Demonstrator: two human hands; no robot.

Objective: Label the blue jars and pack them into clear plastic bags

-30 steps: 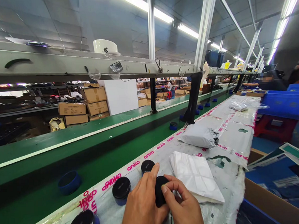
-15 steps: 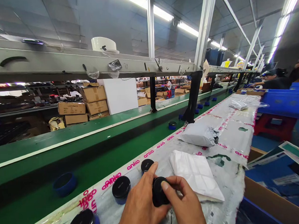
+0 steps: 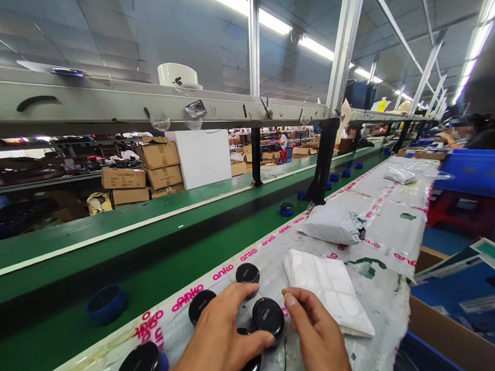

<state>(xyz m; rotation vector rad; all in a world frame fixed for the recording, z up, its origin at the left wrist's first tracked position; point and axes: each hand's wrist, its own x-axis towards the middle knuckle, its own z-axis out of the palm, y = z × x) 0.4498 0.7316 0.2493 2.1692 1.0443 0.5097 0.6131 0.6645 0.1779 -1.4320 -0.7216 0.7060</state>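
Observation:
A small black round speaker (image 3: 268, 316) stands on the plastic-covered bench (image 3: 382, 222) between my hands. My left hand (image 3: 220, 342) cups it from the left, thumb against its lower edge and forefinger arched over its top. My right hand (image 3: 319, 337) sits just right of it, thumb tip a little off its rim, holding nothing. Another black disc (image 3: 249, 369) lies partly under my left hand. Similar black-topped, blue-bodied speakers (image 3: 247, 273) (image 3: 199, 305) (image 3: 139, 369) stand along the bench edge to the left.
A folded white bag (image 3: 328, 289) and a grey pouch (image 3: 332, 225) lie beyond my right hand. Blue speakers (image 3: 106, 303) (image 3: 286, 209) ride the green conveyor (image 3: 172, 250). Blue crates (image 3: 474, 171) and an open carton (image 3: 446, 330) are on the right. A co-worker (image 3: 473, 135) works far right.
The speaker was held up in both hands; now it stands lower on the bench. My right hand has come off it and my left hand has loosened around it.

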